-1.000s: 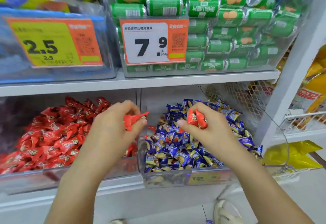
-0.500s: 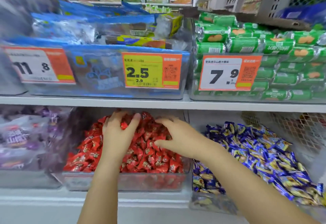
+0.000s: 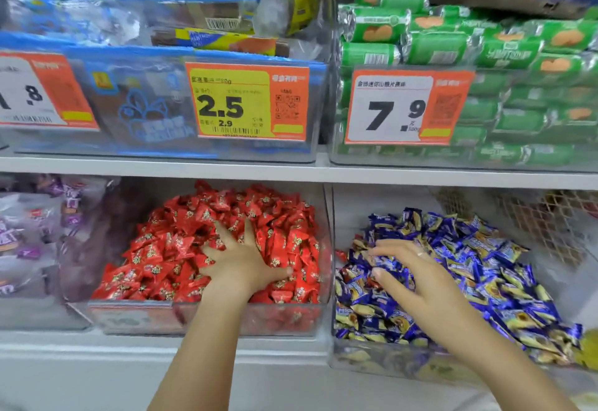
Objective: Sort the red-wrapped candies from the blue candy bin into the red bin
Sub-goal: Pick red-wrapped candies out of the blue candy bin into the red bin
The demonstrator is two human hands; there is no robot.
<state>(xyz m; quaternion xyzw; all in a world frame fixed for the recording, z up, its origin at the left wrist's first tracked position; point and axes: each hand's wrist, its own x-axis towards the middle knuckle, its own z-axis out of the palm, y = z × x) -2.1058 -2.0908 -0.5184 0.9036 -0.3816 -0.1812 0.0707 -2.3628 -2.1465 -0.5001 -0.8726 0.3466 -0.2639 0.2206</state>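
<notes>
I rake my spread, empty right hand (image 3: 417,276) through the blue candy bin (image 3: 372,357) toward the red-wrapped candies (image 3: 340,255) at its left edge, left hand (image 3: 244,261) flat and open on the red bin (image 3: 200,316).

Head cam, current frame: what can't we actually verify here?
- Red strays left in the blue candy bin: the right hand and heaped wrappers cover much of the pile.
- Candies under the left hand: its spread palm hides them in the red bin.
- Red bin's front label: blurred behind the clear wall.
- Leftmost price tag: cut by the frame's left edge.
</notes>
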